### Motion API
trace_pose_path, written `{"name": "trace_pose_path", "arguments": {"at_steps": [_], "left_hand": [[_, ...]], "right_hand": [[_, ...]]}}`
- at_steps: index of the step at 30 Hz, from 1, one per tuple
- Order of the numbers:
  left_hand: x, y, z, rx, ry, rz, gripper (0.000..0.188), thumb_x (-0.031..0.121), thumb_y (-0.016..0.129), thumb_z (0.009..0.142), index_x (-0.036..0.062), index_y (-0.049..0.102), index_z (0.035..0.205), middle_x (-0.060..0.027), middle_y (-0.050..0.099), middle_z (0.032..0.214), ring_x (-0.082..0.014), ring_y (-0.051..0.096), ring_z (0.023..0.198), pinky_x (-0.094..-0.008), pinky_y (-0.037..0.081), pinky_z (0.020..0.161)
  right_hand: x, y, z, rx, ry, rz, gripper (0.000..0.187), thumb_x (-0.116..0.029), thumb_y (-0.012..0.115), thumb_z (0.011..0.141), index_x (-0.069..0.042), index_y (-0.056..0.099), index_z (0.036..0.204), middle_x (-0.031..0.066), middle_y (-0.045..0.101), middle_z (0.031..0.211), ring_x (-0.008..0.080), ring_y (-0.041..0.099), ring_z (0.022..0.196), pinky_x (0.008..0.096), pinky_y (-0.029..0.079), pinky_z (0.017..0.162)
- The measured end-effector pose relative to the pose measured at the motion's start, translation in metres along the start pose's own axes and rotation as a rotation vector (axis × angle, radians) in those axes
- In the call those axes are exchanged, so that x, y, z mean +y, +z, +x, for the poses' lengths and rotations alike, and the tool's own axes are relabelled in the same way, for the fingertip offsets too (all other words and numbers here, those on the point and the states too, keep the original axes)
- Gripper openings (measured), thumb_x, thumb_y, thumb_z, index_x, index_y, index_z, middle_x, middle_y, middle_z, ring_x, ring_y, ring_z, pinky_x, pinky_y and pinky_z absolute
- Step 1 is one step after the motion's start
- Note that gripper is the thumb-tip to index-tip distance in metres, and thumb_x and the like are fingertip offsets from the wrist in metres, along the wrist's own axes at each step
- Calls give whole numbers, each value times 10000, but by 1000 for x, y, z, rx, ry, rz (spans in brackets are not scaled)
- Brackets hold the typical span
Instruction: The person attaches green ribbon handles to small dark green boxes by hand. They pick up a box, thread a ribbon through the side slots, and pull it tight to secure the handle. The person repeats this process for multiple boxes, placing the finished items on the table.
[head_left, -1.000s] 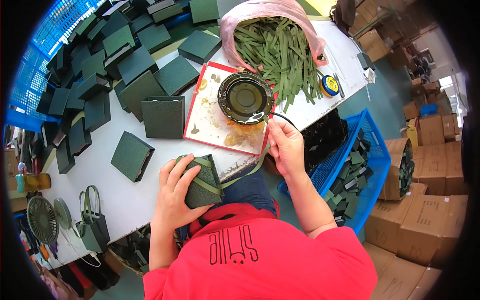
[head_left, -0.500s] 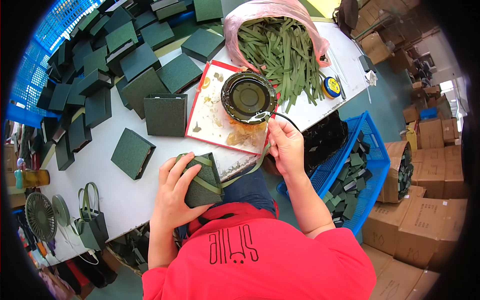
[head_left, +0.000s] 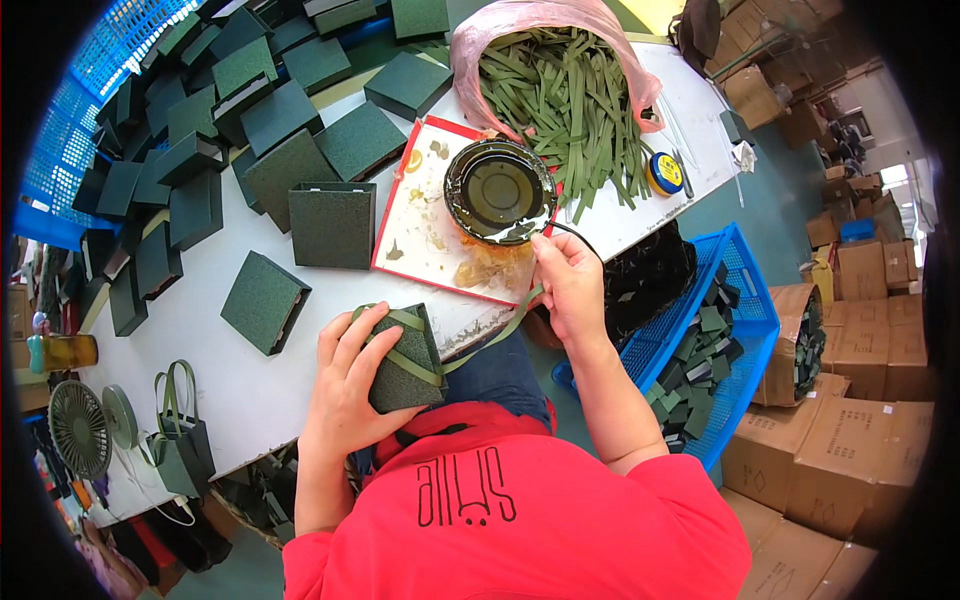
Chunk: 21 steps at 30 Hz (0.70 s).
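Observation:
My left hand [head_left: 352, 362] is closed round a dark green box [head_left: 410, 378], held near the table's front edge. A green ribbon [head_left: 497, 338] lies across that box and runs over to my right hand [head_left: 570, 285]. The fingers of my right hand pinch the ribbon's far end at the lower right rim of a black round pot [head_left: 499, 192]. Dark glossy liquid fills the pot's middle, and its rim is coated with it. Beneath the pot is a red-edged white board [head_left: 410, 225] with brown stains.
A pink plastic bag [head_left: 480, 70] full of green ribbon strips [head_left: 570, 110] lies behind the pot. Many dark green boxes [head_left: 280, 120] crowd the left. A blue crate [head_left: 745, 340] with green pieces stands right, near cardboard cartons [head_left: 830, 460]. A round blue-yellow tin [head_left: 664, 173] sits at the table edge.
My right hand has shifted very slightly, its fingertips still at the pot's rim with the ribbon. My left hand and the box hold nearly still.

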<state>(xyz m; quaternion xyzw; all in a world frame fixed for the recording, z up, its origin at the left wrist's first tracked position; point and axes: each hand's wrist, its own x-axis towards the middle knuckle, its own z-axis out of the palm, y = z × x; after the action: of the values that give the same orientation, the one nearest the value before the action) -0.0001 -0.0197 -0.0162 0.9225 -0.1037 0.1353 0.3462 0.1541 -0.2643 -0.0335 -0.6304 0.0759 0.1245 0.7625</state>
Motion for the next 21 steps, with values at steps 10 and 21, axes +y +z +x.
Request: {"name": "trace_pose_path", "arguments": {"at_steps": [10,21], "left_hand": [[-2,-1,0,12,17,-30,851,223,907,536,51,542,1286,-181,505,1429,-422,464,1274,-506,391,1058],[-6,-8,6,-28,120,-301,988,247,911,512,64,481,1383,-198,517,1431,-420,461,1287,-526,329,1092]], "right_hand": [[-6,-3,-27,-50,-25,119,169,-168,658,977,-48,590,880,-31,503,613,22,401,472,191,302,398],[-12,29,-70,-535,333,-147,196,-212,724,943,-40,646,889,-73,562,681,-12,455,581,184,334,483]]}}
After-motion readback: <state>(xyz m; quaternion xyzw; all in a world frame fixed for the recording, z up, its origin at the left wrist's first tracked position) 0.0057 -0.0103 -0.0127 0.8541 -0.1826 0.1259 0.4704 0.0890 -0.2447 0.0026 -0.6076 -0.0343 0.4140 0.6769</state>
